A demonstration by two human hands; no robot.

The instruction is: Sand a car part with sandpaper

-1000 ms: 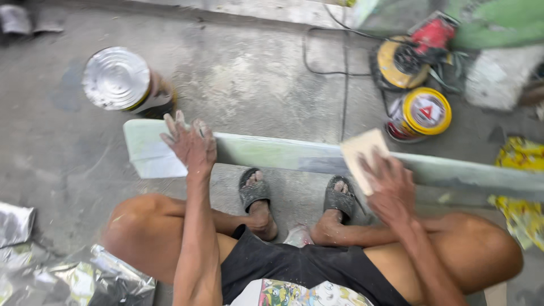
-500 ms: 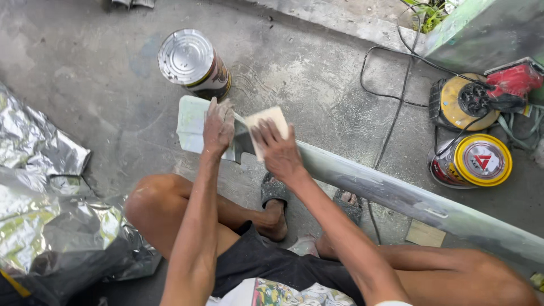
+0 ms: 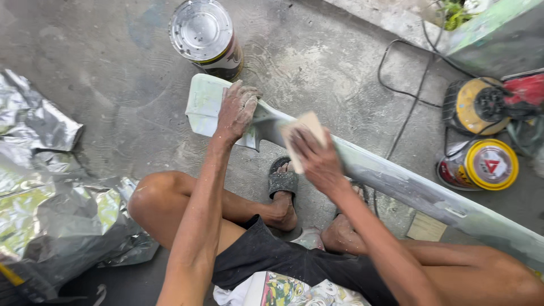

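Left hand (image 3: 237,109) presses flat on the panel (image 3: 396,181); right hand (image 3: 317,161) clamps a sanding block (image 3: 302,136) against it. 2 cans (image 3: 207,37) (image 3: 479,165), foil (image 3: 51,187) nearby.

Three tins (image 3: 207,37) (image 3: 484,164) (image 3: 476,105); two sandals (image 3: 282,180) (image 3: 357,190); one long panel (image 3: 396,181).

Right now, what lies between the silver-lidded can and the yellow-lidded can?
In the head view, bare concrete floor and a black cable lie between the silver-lidded can and yellow-lidded can.
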